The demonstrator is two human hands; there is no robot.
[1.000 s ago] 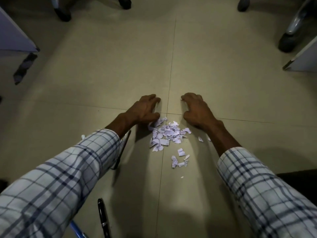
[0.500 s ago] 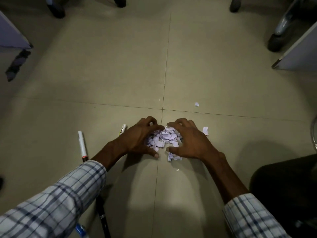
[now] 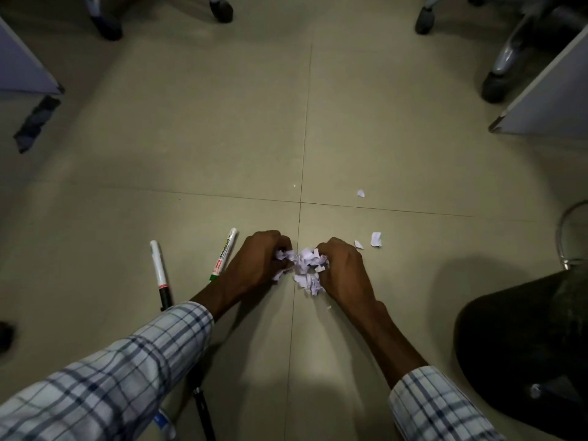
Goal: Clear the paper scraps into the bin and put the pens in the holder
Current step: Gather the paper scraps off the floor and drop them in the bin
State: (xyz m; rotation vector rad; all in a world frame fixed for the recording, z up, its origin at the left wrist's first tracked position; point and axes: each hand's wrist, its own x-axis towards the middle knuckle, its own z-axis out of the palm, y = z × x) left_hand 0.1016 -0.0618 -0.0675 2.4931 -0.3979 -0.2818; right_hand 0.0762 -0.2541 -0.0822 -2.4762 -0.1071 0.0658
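Note:
A heap of white paper scraps [image 3: 305, 265] lies on the tiled floor, squeezed between my two hands. My left hand [image 3: 257, 259] and my right hand [image 3: 342, 270] both curl shut around the heap from either side. Three loose scraps [image 3: 376, 239] lie apart to the right and beyond. A white marker with a black end [image 3: 160, 271] and a white marker with a green end [image 3: 225, 254] lie left of my left hand. A black pen [image 3: 203, 415] and a blue-ended pen [image 3: 164, 421] show under my left sleeve.
A dark round bin [image 3: 521, 348] stands at the lower right, with a wire rim [image 3: 569, 237] just beyond it. Chair castors [image 3: 493, 87] and desk panels [image 3: 547, 97] ring the far floor. A dark strip [image 3: 35, 122] lies at the left.
My hands went from spread beyond the scattered scraps to drawn together, raking them into one heap and closing on it. The view shifted, revealing the markers and the bin.

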